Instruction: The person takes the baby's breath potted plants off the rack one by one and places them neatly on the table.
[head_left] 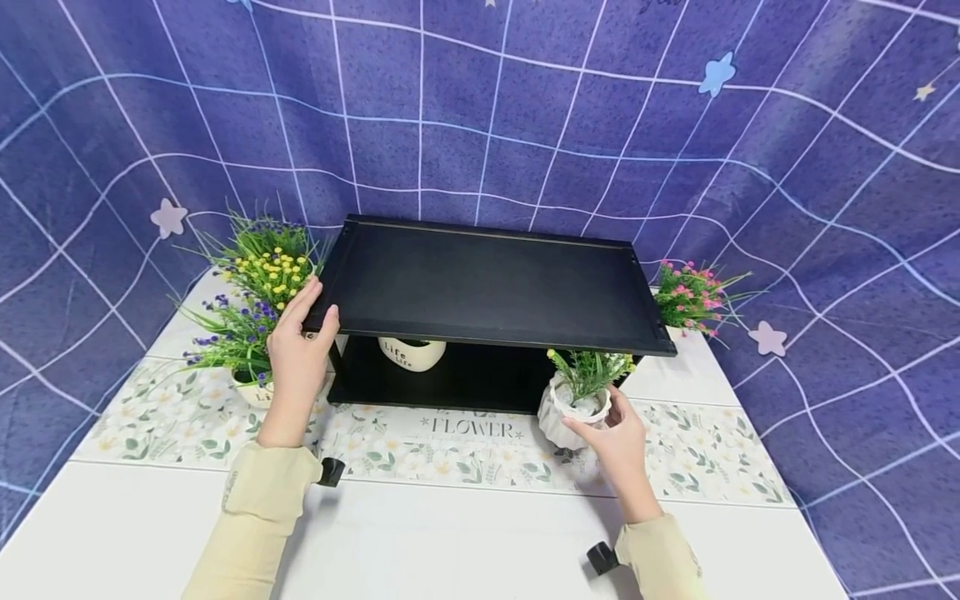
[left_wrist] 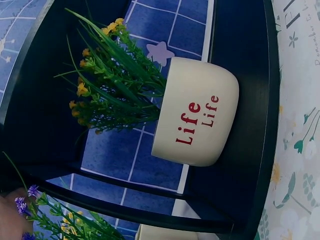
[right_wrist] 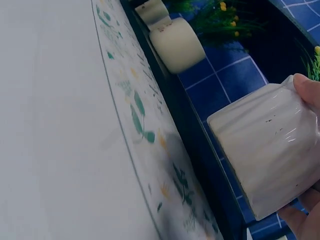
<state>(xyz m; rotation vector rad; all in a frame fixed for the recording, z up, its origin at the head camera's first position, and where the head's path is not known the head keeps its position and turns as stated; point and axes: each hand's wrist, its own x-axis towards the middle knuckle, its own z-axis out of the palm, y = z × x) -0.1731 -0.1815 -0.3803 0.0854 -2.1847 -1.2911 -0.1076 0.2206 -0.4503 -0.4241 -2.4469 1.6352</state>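
Note:
My right hand (head_left: 618, 433) grips a white fluted flowerpot (head_left: 564, 417) by its rim and side. Green leaves with small yellow flowers rise from this pot, which is in front of the right part of a black two-tier shelf (head_left: 487, 283). In the right wrist view, the fluted pot (right_wrist: 270, 145) appears above the shelf's front edge. At the shelf's front left corner, my left hand (head_left: 294, 354) touches the upper board with fairly straight fingers. A cream pot (left_wrist: 200, 115) lettered "Life" stands on the lower tier, bearing a yellow-flowered plant (left_wrist: 120, 85).
Left of the shelf are potted plants with purple flowers (head_left: 240, 333) and yellow flowers (head_left: 273, 271). A pink-flowered plant (head_left: 690, 292) stands at its right. A floral runner (head_left: 465, 458) crosses the white table (head_left: 420, 542); a blue gridded cloth (head_left: 465, 108) hangs behind.

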